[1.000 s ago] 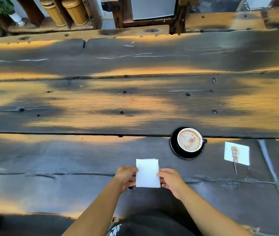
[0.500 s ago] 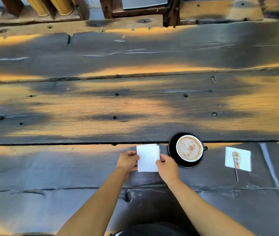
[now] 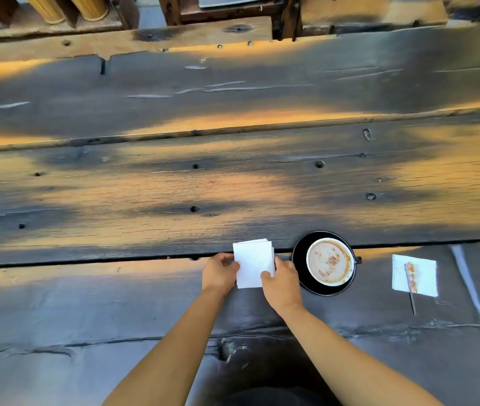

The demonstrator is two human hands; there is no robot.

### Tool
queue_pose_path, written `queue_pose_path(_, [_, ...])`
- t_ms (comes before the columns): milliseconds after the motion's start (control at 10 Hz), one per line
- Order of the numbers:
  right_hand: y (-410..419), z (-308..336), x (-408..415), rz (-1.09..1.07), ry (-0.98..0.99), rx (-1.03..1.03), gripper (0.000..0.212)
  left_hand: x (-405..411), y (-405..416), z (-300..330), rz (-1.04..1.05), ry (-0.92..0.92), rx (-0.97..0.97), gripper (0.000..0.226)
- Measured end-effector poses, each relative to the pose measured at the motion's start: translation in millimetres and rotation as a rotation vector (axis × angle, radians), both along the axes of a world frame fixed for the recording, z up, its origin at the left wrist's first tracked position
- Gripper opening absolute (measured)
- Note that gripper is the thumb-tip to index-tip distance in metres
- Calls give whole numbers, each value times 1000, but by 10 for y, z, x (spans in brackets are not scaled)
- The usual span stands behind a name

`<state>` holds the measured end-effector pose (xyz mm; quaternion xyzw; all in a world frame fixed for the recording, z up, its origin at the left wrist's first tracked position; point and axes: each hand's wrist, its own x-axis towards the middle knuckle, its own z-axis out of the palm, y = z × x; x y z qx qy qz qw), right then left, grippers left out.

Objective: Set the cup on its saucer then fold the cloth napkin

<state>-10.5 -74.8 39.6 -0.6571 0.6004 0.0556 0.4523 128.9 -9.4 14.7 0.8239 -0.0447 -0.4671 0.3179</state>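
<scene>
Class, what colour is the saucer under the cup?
Black: the saucer under the cup, clearest in the head view.

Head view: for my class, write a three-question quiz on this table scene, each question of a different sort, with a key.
1. True or false: the cup stands on the saucer.
2. Which hands hold the folded napkin? A. left hand only B. right hand only C. both
3. Fill in: the stir stick lies across a second white napkin, to the ____ of the cup as the person sees it.

Key
1. True. The cup sits inside the saucer's rim.
2. C. Each hand pinches one side edge.
3. right
</scene>
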Motion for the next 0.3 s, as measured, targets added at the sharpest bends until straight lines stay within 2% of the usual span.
queue_pose_path(200, [91, 106, -192, 99, 101, -53, 34, -47, 165, 129, -88, -7, 65, 11])
queue_pose_path(300, [170, 160, -316, 139, 120, -60, 45, -91, 291, 200, -132, -22, 80, 18])
